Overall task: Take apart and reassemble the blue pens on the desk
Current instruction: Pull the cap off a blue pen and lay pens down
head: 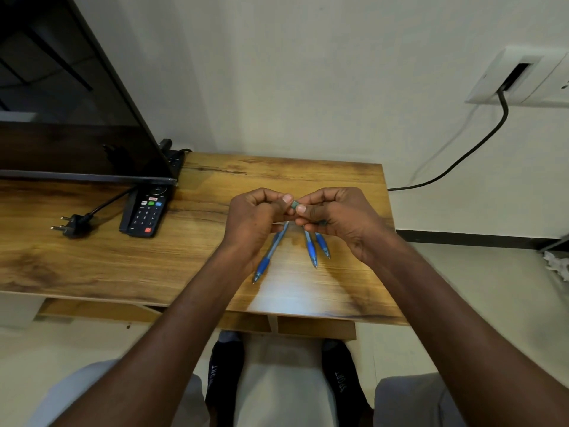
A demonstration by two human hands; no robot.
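Head view: left hand (252, 215) and right hand (334, 215) meet above the wood-grain brown surface (191, 257), fingers curled tight, both thumbs pinching a small translucent blue pen piece (295, 204) between them; most of that piece is hidden. Three blue plastic pens with rubber sleeves (311, 249) lie on the surface just below the hands, tips toward the person. Left: black remote control (147, 212), black two-pin plug (72, 224), dark flat screen (61, 87); behind, white wall (308, 72) with white socket plate (517, 75).

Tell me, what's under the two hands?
Three blue pens lie on the desk below the left hand and right hand. Their back ends are covered.
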